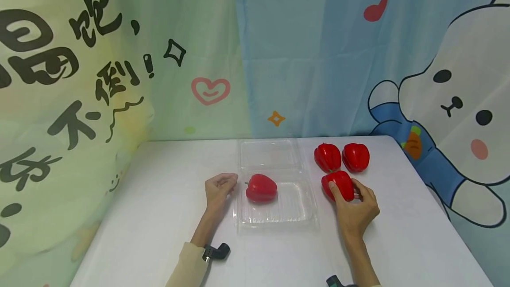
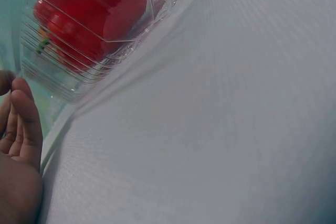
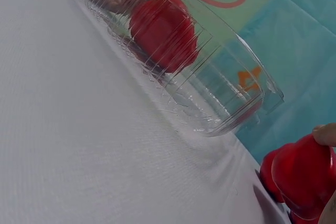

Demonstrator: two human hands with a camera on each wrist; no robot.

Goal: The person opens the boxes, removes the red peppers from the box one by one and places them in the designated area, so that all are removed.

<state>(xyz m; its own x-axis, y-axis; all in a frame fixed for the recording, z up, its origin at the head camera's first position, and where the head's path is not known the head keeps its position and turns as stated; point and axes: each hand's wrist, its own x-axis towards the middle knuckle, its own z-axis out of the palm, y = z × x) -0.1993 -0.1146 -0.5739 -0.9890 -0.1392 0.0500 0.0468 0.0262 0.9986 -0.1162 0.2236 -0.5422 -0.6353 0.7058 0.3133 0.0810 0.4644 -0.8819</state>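
Note:
On the right of the table, my right hand point(image 1: 356, 211) grips a red bell pepper point(image 1: 338, 185), thumb on its near left side and fingers at its right. The same bell pepper point(image 3: 302, 177) shows at the lower right of the right wrist view, partly cut off. A clear plastic container point(image 1: 296, 200) lies with its lid folded back, and one red bell pepper point(image 1: 261, 188) lies on its side inside, stem to the left. At the container's left edge, my left hand point(image 1: 220, 191) pinches the rim near the hinge between thumb and fingertips.
Two more red bell peppers, a left one point(image 1: 327, 157) and a right one point(image 1: 356, 157), sit side by side just behind the gripped one. The open lid point(image 1: 268, 154) reaches toward the table's back edge. A printed curtain point(image 1: 311, 79) hangs behind the white table point(image 1: 159, 189).

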